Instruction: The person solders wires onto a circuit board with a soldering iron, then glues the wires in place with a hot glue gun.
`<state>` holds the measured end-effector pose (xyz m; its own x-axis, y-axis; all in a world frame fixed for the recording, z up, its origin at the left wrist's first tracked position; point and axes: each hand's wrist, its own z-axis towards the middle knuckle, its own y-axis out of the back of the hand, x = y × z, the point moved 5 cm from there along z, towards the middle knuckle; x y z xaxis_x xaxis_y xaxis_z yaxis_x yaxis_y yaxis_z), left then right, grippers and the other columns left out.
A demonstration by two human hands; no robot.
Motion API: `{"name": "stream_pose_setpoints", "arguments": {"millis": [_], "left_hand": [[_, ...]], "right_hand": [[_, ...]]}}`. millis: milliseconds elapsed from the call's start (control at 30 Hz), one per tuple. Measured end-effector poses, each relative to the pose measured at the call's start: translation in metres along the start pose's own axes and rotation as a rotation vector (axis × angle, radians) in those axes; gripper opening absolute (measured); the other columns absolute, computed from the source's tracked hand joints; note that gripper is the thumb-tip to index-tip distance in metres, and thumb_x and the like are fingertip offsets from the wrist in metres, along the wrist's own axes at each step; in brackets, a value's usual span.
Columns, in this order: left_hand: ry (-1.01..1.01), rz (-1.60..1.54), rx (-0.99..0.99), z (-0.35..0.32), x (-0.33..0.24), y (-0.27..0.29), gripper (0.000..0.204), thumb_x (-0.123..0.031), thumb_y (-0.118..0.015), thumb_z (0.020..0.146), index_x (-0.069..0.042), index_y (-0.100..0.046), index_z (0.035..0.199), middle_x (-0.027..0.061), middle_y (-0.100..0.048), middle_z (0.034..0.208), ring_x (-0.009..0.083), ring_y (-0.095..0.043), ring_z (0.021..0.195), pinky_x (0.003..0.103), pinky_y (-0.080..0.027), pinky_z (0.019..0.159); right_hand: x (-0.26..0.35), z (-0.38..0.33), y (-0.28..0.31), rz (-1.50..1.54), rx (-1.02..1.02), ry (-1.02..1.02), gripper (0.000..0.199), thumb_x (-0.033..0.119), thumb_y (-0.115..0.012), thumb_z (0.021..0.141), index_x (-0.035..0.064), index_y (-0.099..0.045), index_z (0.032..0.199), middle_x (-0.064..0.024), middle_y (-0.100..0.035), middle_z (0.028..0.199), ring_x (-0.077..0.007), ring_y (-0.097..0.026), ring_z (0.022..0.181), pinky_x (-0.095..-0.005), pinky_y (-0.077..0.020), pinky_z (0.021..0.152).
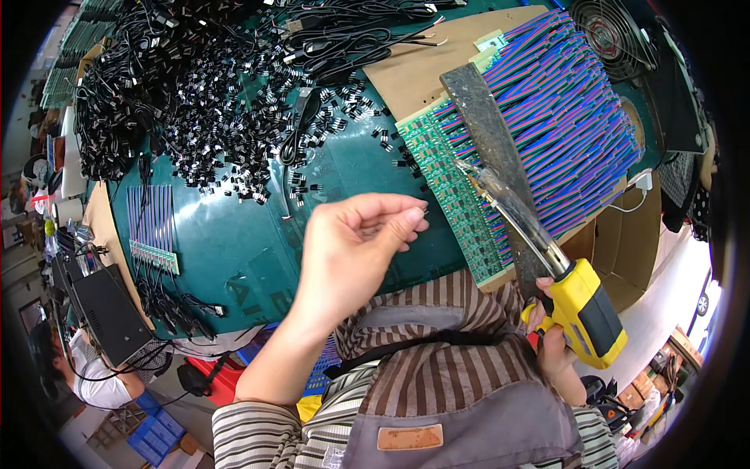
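My left hand (pixel 355 242) is raised over the green table mat (pixel 226 250), its thumb and forefinger pinched on a small black component at about the fingertips. My right hand (pixel 556 344) grips a yellow and black soldering iron (pixel 582 301). The iron's long metal tip reaches up to a row of green circuit boards (pixel 449 184). Those boards lie along a dark metal bar (pixel 488 133) with many blue, red and green wires (pixel 562 109) fanned out behind it.
Heaps of small black components (pixel 226 117) and black cables (pixel 133 86) cover the far side of the mat. A smaller wired board strip (pixel 152 227) lies at left. A fan (pixel 613 31) stands at the back right, a black box (pixel 105 313) at left near another person.
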<state>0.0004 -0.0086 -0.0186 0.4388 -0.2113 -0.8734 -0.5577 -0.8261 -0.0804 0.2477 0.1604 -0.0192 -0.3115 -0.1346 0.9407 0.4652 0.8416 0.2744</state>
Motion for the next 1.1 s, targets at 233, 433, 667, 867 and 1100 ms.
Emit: {"name": "stream_pose_setpoints", "arguments": {"millis": [233, 433, 667, 867, 1100], "left_hand": [[-0.005, -0.141, -0.013, 0.005, 0.01, -0.009, 0.022, -0.008, -0.069, 0.091, 0.007, -0.068, 0.107, 0.0131, -0.072, 0.098, 0.0138, -0.068, 0.086, 0.024, -0.054, 0.075], [0.146, -0.182, 0.037, 0.011, 0.012, -0.008, 0.019, -0.01, -0.071, 0.09, 0.004, -0.07, 0.101, 0.0112, -0.072, 0.092, 0.0119, -0.068, 0.079, 0.022, -0.055, 0.07], [0.09, -0.246, -0.019, 0.008, 0.014, -0.012, 0.022, -0.011, -0.072, 0.09, 0.005, -0.068, 0.105, 0.0114, -0.072, 0.092, 0.0121, -0.068, 0.078, 0.023, -0.056, 0.07], [0.082, -0.215, -0.048, 0.008, 0.009, -0.011, 0.023, -0.009, -0.07, 0.09, 0.01, -0.067, 0.102, 0.0144, -0.072, 0.091, 0.0154, -0.069, 0.079, 0.026, -0.057, 0.073], [0.043, -0.147, -0.069, 0.009, 0.009, -0.013, 0.019, -0.01, -0.071, 0.09, 0.007, -0.068, 0.097, 0.0126, -0.072, 0.087, 0.0137, -0.068, 0.075, 0.024, -0.055, 0.068]], "right_hand": [[-0.009, -0.002, 0.005, -0.049, 0.046, 0.0, 0.085, 0.066, -0.057, 0.087, -0.0029, -0.043, 0.135, -0.0017, -0.051, 0.079, -0.0118, -0.051, 0.064, -0.0268, -0.043, 0.062], [0.007, 0.007, 0.003, 0.038, -0.04, 0.051, 0.027, 0.028, -0.063, 0.087, 0.0006, -0.066, 0.09, -0.006, -0.061, 0.076, -0.0147, -0.06, 0.062, -0.0263, -0.0482, 0.06], [0.004, 0.007, 0.005, 0.022, -0.04, 0.022, 0.025, 0.026, -0.063, 0.086, 0.0018, -0.066, 0.085, -0.0057, -0.061, 0.074, -0.0168, -0.06, 0.064, -0.0274, -0.0478, 0.061], [0.001, 0.005, 0.006, 0.008, -0.038, 0.01, 0.023, 0.025, -0.062, 0.087, 0.0021, -0.066, 0.084, -0.0061, -0.062, 0.074, -0.0189, -0.061, 0.065, -0.0297, -0.0493, 0.065], [-0.02, -0.012, 0.015, -0.166, -0.007, 0.067, 0.031, 0.032, -0.065, 0.082, 0.0018, -0.067, 0.088, -0.0108, -0.066, 0.083, -0.0282, -0.066, 0.076, -0.0362, -0.0534, 0.073]]}}
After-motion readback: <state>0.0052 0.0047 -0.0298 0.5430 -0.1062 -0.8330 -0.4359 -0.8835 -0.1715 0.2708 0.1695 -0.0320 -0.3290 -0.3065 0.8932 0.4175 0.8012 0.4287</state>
